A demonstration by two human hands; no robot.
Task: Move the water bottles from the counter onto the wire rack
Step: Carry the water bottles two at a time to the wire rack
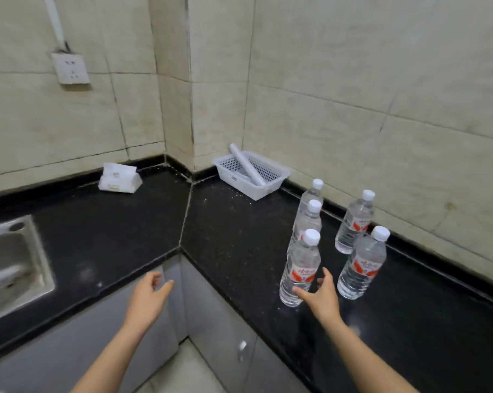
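Five bottles stand upright on the counter [239, 236], clustered at about 4 o'clock from the corner seam, along the wall. No wire rack in view, so by my reading none is moved yet; all five remain. Right hand [320, 296] reaches at the nearest bottle [300, 269], fingers [302, 293] spread apart, at or just short of its base, not closed on it. Left hand [149, 296] hovers over the counter edge at 7 o'clock, fingers loosely apart, empty.

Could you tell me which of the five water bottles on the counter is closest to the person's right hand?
The front bottle of the left row: the right hand is open right at its base, fingers around its lower part. The other four stand farther back or right.
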